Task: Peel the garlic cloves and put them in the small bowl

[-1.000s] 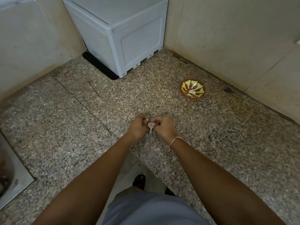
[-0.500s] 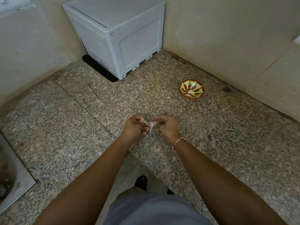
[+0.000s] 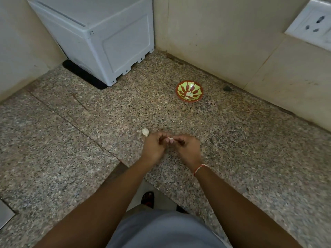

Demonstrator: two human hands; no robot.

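Observation:
My left hand (image 3: 153, 147) and my right hand (image 3: 189, 149) meet over the speckled granite counter (image 3: 250, 149), both pinching a small pale garlic clove (image 3: 170, 140) between their fingertips. A piece of pale garlic skin (image 3: 145, 132) lies on the counter just beyond my left hand. The small bowl (image 3: 189, 90), red with yellow-green markings, stands farther back and to the right near the wall; a few pale peeled cloves lie inside it.
A white boxy appliance (image 3: 100, 36) fills the back left corner. Beige tiled walls (image 3: 232, 42) close the back and right, with a white wall socket (image 3: 311, 22) at upper right. A steel sink's corner (image 3: 4, 214) shows at the left edge.
A piece of skin has come off and now lies on the counter by my left hand. Both hands stay together on the clove.

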